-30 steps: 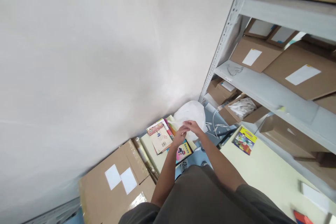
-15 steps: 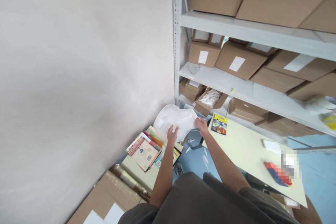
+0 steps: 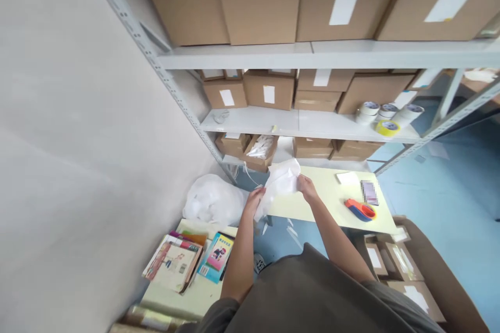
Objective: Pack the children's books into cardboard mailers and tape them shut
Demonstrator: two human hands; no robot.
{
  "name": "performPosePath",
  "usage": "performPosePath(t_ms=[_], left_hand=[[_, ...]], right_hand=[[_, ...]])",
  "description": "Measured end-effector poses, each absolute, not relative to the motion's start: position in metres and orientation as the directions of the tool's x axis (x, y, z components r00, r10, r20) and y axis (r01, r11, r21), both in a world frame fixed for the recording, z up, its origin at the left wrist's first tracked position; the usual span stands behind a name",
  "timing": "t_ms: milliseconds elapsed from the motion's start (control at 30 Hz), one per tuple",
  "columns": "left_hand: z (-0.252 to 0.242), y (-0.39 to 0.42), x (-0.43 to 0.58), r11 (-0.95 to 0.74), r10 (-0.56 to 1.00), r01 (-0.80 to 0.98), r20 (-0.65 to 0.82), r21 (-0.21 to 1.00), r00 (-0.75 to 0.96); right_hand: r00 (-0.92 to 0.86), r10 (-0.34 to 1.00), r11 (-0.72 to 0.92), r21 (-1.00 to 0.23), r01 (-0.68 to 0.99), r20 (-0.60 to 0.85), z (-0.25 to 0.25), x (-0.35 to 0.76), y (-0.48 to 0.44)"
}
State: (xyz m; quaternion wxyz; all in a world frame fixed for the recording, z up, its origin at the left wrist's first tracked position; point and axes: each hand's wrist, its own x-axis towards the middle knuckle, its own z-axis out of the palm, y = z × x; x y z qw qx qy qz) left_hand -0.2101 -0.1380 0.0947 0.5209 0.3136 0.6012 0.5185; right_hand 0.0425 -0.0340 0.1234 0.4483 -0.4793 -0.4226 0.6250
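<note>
Evidently light and limp, the white plastic bag hangs between left hand and right hand, each pinching an edge. Probably slippery; hold its edges.

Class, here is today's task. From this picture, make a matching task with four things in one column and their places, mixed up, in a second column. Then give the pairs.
1 thin white bag
2 tape dispenser
3 tape rolls
4 books

A on the shelf
B on the yellow table
C stacked at lower left
D between the left hand and right hand

Pairs: 1-D, 2-B, 3-A, 4-C
</note>
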Motion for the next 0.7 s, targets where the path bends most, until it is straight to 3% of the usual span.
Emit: performPosePath(t_ms=[200,400,567,700], left_hand=[[0.094,-0.12,-0.129,0.217,0.929,-0.013,-0.21,0.976,-0.305],[0.102,-0.091,-0.094,0.188,0.953,0.191,-0.132,0.963,-0.274],[0.098,-0.067,-0.102,0.262,0.965,0.148,-0.262,0.954,-0.015],[0.086,-0.043,-0.124,0.402,0.914,0.229,-0.404,0.887,-0.038]], right_hand=[[0.153,0.929,-0.322,-0.94,-0.115,-0.337,0.108,0.147,-0.029],[-0.107,0.916,-0.402,-0.875,-0.27,-0.388,0.091,0.227,-0.038],[-0.011,0.9,-0.431,-0.883,-0.187,-0.437,0.06,0.256,-0.042],[0.052,0.921,-0.388,-0.922,0.016,-0.387,0.04,0.266,-0.048]])
